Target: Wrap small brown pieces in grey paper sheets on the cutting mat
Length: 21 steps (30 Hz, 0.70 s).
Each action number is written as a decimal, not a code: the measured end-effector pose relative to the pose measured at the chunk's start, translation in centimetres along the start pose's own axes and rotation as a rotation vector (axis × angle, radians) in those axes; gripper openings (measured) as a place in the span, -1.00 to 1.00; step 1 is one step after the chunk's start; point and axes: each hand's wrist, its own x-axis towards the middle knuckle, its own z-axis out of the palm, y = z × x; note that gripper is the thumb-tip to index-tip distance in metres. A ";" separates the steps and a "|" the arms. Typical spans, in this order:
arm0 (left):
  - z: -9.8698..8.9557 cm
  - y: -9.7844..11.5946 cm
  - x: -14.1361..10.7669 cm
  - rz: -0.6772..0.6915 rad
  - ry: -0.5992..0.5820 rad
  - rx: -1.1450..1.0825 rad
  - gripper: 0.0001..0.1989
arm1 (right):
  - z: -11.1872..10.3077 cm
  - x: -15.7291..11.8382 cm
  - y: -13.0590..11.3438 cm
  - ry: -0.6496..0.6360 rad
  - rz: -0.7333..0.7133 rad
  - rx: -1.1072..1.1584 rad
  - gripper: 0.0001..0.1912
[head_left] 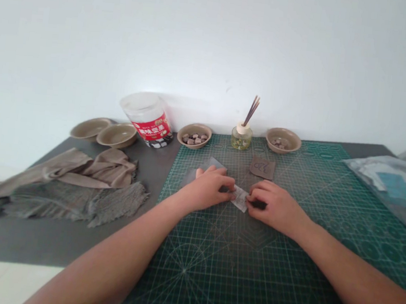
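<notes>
The left hand and the right hand pinch a small piece of white paper between them, fingers drawn in narrow, over the green cutting mat. A clear plastic sheet lies partly under the left hand. Just beyond the right hand is a brown square with handwriting on it. Farther back, near the wall, a glass jar with sticks stands between a bowl of brown pieces on its left and another bowl, also holding some pieces, on its right. To the left, a clear tub with a red label stands beside two bowls, with a crumpled grey-brown cloth in front of them. A plastic bag lies across the mat's right side, well apart from the paper.
</notes>
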 end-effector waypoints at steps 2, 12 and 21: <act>0.0 0.0 0.0 -0.002 -0.002 -0.008 -0.80 | 0.1 0.0 0.1 0.008 0.010 -0.003 -0.94; -0.1 0.2 0.0 -0.010 0.006 -0.013 -0.81 | 0.3 0.2 -0.4 0.038 0.021 0.004 -0.97; 0.2 0.1 -0.2 0.015 0.046 -0.002 -0.84 | 0.7 0.6 -0.3 0.039 -0.018 -0.035 -0.90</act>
